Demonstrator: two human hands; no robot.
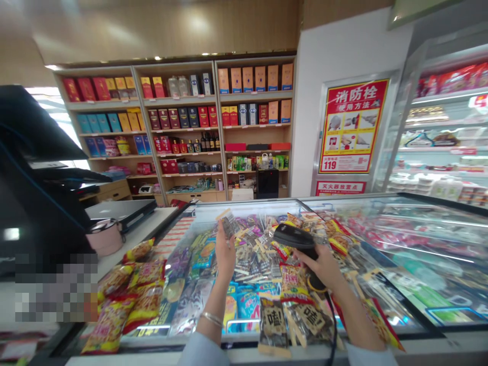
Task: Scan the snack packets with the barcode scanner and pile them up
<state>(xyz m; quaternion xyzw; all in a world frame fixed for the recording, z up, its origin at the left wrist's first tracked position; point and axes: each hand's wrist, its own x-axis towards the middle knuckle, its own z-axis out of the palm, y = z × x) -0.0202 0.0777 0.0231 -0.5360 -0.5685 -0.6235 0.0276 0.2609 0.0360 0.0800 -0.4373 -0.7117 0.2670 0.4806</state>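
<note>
My left hand (225, 249) is closed on a small snack packet (227, 221), raised over the glass-topped freezer (244, 201). My right hand (322, 267) grips a black barcode scanner (295, 238) by its handle, its head pointing left toward the packet. A cable (333, 325) runs down from the scanner. Just below the scanner lie a red and yellow snack bag (293, 283) and dark sunflower-seed-style packets (273, 323) with large characters. More red and yellow bags (147, 300) are piled at the left on the freezer's edge.
A black monitor (34, 188) stands at the left, with a pink cup (104, 236) and a flat grey device (122, 211) beside it. Shelves (183, 96) of boxed goods line the back wall. A lit display fridge (446, 137) is at the right.
</note>
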